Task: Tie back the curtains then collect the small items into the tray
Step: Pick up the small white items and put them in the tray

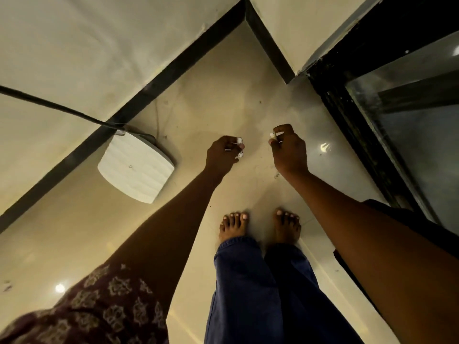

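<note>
Arms lowered, left hand [221,151], right hand [288,147] apparently pinching white bits [239,145]

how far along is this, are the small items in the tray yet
Not yet. The left hand grips small white pieces and the right hand pinches another white piece above the floor. No tray or curtains are in view, so tying cannot be judged; tray drop-off remains.

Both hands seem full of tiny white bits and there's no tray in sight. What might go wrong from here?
The left hand pinches several small white pieces at its fingertips, so one might slip and drop on the glossy floor. The right hand holds another white piece just as loosely. The white box and its black cable lie close beside the bare feet, a likely trip hazard when the person turns.
</note>
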